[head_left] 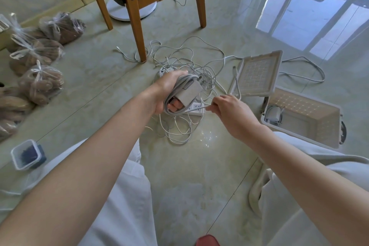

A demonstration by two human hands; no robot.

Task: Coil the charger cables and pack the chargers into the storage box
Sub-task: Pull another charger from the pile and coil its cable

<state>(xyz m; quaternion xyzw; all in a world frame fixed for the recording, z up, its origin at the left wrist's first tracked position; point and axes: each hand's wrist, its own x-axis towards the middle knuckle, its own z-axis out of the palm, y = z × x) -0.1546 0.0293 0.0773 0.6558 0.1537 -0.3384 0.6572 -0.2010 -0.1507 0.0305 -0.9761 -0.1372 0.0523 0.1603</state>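
My left hand (165,90) grips a white charger brick (188,91) with its grey cable wound in loops around the brick and my fingers. My right hand (229,109) pinches the free end of that cable just right of the brick. Below both hands a tangle of white cables (179,60) lies on the floor around a white power strip (194,109). The white storage box (331,126) stands open at the right, its lid (257,73) tilted up. One coiled charger (273,116) lies in the box's near left corner.
A wooden chair (137,26) stands behind the cables, one leg among them, with a white round base (119,13) behind it. Several tied plastic bags (40,84) line the left. A small lidded container (27,155) sits by my left knee. A loose cable (305,74) trails behind the box.
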